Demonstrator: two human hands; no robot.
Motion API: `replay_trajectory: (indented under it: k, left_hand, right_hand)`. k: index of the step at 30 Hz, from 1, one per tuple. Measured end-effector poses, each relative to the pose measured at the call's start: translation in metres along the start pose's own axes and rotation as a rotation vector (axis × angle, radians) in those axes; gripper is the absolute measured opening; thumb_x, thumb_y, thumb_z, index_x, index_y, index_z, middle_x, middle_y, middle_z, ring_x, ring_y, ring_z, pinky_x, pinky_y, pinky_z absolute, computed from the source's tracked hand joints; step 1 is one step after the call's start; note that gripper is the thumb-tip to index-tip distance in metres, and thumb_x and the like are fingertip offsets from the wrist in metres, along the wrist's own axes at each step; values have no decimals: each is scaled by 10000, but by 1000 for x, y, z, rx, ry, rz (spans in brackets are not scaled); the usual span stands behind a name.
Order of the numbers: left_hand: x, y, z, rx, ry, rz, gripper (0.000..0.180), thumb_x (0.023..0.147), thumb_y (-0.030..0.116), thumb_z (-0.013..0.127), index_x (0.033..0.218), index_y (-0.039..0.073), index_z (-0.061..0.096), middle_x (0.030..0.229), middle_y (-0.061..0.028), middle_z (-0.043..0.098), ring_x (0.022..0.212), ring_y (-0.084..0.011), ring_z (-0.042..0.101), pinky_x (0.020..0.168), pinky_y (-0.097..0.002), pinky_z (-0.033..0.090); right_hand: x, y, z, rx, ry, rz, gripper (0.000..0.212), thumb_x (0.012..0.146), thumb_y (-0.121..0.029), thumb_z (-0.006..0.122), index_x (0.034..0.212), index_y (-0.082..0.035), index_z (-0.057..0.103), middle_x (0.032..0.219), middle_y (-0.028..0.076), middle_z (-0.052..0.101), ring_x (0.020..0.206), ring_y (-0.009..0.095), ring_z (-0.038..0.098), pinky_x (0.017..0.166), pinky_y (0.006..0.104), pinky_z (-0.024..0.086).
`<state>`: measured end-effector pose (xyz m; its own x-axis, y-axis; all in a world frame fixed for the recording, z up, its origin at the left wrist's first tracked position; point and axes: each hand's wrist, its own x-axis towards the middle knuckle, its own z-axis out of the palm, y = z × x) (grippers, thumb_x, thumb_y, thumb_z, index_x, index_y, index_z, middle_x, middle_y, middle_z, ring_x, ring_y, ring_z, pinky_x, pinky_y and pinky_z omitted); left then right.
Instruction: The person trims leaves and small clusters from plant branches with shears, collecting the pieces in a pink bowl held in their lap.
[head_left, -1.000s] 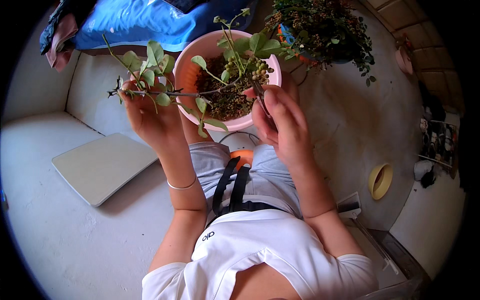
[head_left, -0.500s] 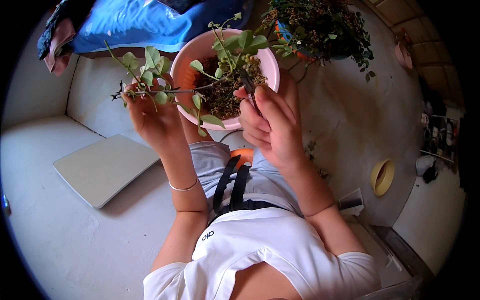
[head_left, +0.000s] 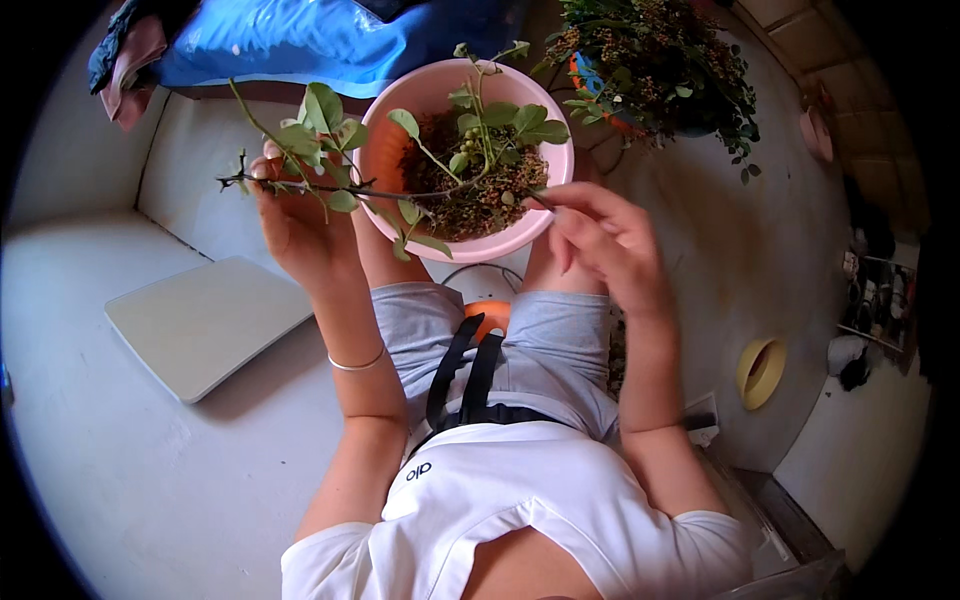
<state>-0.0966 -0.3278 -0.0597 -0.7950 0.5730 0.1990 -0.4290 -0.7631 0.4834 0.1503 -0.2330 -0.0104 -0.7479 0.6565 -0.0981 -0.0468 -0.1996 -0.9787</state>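
Observation:
My left hand [head_left: 305, 235] pinches the woody left end of a leafy branch [head_left: 345, 190]. The branch stretches to the right across a pink tub [head_left: 385, 150], with green leaves and a small cluster of green berries [head_left: 470, 140] on its upright shoot. Inside the tub lies a heap of small brownish berries and stalks [head_left: 455, 222]. At the tub's right rim my right hand [head_left: 615, 250] is closed on a small dark tool [head_left: 540, 200]; only its tip shows between thumb and fingers, so its kind is unclear.
Behind to the right stands a container heaped with berry-bearing branches [head_left: 670, 70]. A blue cloth [head_left: 290, 50] covers something at the back left. A flat grey panel [head_left: 210, 325] lies on the floor at left, a yellow bowl [head_left: 762, 373] at right.
My right hand has moved right and down, away from the branch's middle, to the tub's right rim. The tool has turned and is mostly hidden. My left hand keeps its hold.

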Motion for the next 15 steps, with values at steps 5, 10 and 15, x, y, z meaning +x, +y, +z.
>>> replay_trajectory:
  k: [5, 10, 15]
  left_hand:
    - [14, 24, -2, 166, -321, 103, 185, 893, 264, 543, 1014, 130, 579, 1158, -43, 472, 1115, -246, 491, 989, -537, 318]
    - [11, 38, 21, 279, -477, 149, 152, 855, 267, 609, 921, 134, 578, 1052, -12, 399, 1031, -205, 475, 958, -468, 369]
    - [2, 36, 44, 369, -515, 253, 260, 854, 291, 609, 765, 53, 556, 945, -84, 388, 978, -282, 425, 960, -539, 326]
  right_hand:
    - [-12, -52, 2, -401, 76, -169, 210, 810, -108, 648, 965, 24, 596, 726, 63, 614, 656, 101, 596, 565, 244, 462]
    - [-6, -78, 18, -981, 29, -374, 227, 739, -91, 688, 933, -15, 599, 706, 57, 621, 629, 132, 601, 572, 256, 452]
    - [-2, -89, 27, -1419, 1, -412, 199, 721, -131, 703, 855, -43, 586, 702, 96, 615, 624, 259, 604, 561, 332, 462]
